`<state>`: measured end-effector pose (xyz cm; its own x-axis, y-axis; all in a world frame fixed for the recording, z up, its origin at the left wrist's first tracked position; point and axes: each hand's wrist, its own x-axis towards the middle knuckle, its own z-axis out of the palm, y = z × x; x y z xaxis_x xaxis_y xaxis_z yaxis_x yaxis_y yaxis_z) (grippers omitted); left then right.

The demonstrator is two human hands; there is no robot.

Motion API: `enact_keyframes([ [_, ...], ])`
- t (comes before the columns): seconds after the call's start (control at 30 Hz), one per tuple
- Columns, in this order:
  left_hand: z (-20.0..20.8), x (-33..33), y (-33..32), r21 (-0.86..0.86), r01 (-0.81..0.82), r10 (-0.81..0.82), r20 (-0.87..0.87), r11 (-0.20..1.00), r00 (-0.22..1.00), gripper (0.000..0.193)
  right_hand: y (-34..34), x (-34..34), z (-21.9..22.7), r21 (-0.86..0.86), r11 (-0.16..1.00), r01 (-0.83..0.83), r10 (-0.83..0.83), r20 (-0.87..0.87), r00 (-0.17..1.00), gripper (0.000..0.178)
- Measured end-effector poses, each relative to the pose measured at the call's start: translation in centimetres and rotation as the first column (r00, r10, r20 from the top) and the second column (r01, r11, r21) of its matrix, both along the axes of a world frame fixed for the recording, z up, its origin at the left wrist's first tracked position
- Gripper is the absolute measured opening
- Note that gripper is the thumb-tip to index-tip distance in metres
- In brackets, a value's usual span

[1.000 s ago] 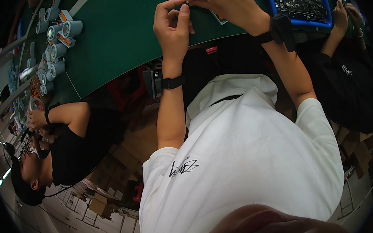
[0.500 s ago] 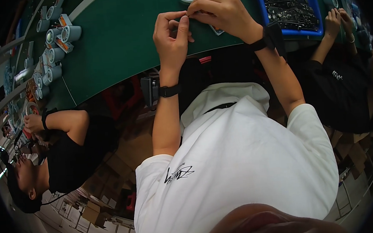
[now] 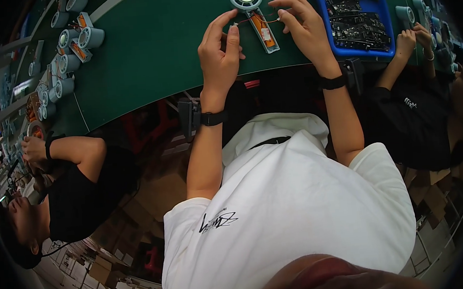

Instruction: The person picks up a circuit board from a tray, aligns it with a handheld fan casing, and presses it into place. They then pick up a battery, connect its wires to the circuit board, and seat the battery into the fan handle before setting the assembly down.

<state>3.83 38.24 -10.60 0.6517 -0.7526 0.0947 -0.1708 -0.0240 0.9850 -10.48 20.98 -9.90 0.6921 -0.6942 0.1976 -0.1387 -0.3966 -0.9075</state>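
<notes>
- Green workbench [image 3: 155, 53]: spans the upper view before you, curved by the lens.
- Co-worker in black [image 3: 104, 172]: seated to your left; another person in black sits at your right.
- Blue tray [image 3: 362, 53]: on the bench, beyond your right hand, bearing dark circuit boards [image 3: 354, 23].
- Handheld fan [image 3: 247, 9]: lies on the bench between your hands, round grille away from you, open handle toward you; similar light-blue fans [image 3: 91, 38] cluster at far left.
- Left hand [image 3: 220, 54]: thumb and forefinger slightly parted beside the handle, a small pale piece at their tips; you cannot tell whether it is pinched.
- Right hand [image 3: 309, 34]: fingers bent and loosely spread, thumb near a wire end; grip cannot be told.
- Orange battery [image 3: 258, 23]: set within the handle.
- Thin reddish wires [image 3: 271, 21]: cross above the handle, reaching toward both hands.
</notes>
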Motion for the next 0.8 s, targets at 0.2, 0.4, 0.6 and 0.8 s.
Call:
enact_keyframes([
  [0.2, -0.2, -0.2, -0.5, -0.099, -0.055, 0.043, -0.115, 0.994, 0.992, 0.024, -1.4, 0.1, 0.4, 0.363, 0.932, -0.014, 0.034, -0.048, 0.998, 0.022],
  [0.4, -0.2, 0.0, -0.6, -0.142, -0.073, 0.051, -0.155, 0.987, 0.987, 0.016, 0.3, 1.7, 0.8, 0.223, 0.974, 0.026, -0.022, -0.021, 1.0, 0.023],
  [0.6, -0.5, -0.1, -0.4, -0.104, -0.072, 0.056, -0.154, 0.992, 0.986, 0.016, 1.3, 3.1, 1.3, 0.358, 0.927, 0.109, -0.171, 0.146, 0.974, 0.02],
  [0.8, -0.1, -0.2, -0.3, -0.063, -0.08, 0.067, -0.196, 0.995, 0.978, 0.015, 1.5, 2.9, 1.2, 0.276, 0.961, 0.015, -0.098, 0.29, 0.952, 0.015],
])
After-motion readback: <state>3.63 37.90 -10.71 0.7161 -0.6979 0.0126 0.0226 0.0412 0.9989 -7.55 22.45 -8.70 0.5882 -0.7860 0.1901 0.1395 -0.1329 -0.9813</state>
